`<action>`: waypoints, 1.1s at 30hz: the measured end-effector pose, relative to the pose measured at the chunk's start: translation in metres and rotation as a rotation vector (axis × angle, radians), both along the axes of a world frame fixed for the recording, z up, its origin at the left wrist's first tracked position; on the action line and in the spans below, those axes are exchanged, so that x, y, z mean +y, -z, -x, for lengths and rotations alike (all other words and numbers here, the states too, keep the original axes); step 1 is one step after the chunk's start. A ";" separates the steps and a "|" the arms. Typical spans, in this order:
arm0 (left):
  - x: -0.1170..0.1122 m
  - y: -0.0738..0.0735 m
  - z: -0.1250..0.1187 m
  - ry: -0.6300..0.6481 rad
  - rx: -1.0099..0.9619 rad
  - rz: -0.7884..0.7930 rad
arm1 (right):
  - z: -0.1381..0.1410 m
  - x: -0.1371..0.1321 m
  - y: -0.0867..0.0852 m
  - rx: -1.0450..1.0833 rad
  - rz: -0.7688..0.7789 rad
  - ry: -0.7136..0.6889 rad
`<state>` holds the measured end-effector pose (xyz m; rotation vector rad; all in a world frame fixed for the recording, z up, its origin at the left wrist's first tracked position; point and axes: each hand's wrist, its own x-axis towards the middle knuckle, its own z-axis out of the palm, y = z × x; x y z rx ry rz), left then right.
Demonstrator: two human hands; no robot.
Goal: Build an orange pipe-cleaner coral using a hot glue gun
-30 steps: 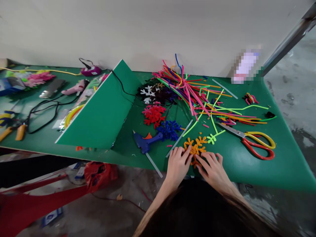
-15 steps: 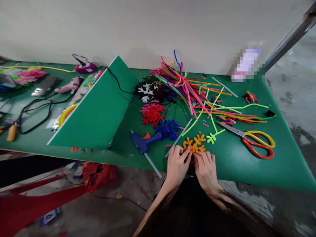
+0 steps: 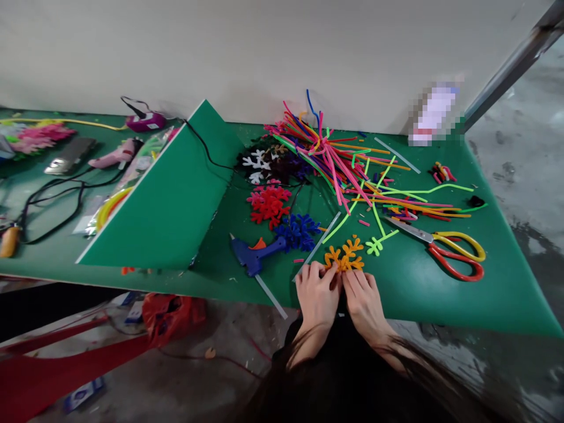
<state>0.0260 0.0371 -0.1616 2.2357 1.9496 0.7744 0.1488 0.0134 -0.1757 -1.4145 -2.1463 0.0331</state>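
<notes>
- Drawn in since a second ago: the right hand (image 3: pixel 363 299), from spread beside the piece to nearly alongside the left hand (image 3: pixel 318 295).
- I count one orange branched piece (image 3: pixel 346 255), at the near edge of the worktop (image 3: pixel 432 299), its lower part hidden by the two hands.
- Left fingers: thumb and forefinger come together on its near side, pinching it.
- Right fingers: bent and close together at its near side; I can't see that thumb, so I cannot tell whether they grip.
- One lime branched piece (image 3: pixel 374 245) lies just beside the orange one, to the right.
- One pair of scissors (image 3: pixel 423 234), one handle yellow, one red, lies farther right.
- One blue glue gun (image 3: pixel 255 255) lies left of the hands.
- Three clear sticks (image 3: pixel 271 296): one at the gun's back end, one just beside the left hand, one near the wall.
- Beyond, I get one heap of blue pieces (image 3: pixel 298 232) and one of red and pink pieces (image 3: pixel 269 208); overlap stops me counting further.
</notes>
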 end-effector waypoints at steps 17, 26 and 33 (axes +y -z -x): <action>-0.012 -0.045 0.041 -0.105 -1.474 0.336 | -0.060 0.000 -0.021 0.693 0.112 0.377; -0.018 -0.038 0.035 -0.191 -1.343 0.428 | -0.045 0.013 -0.008 0.422 0.239 0.188; -0.016 -0.013 0.026 -0.035 -0.727 0.335 | -0.040 0.015 -0.004 0.438 0.284 0.127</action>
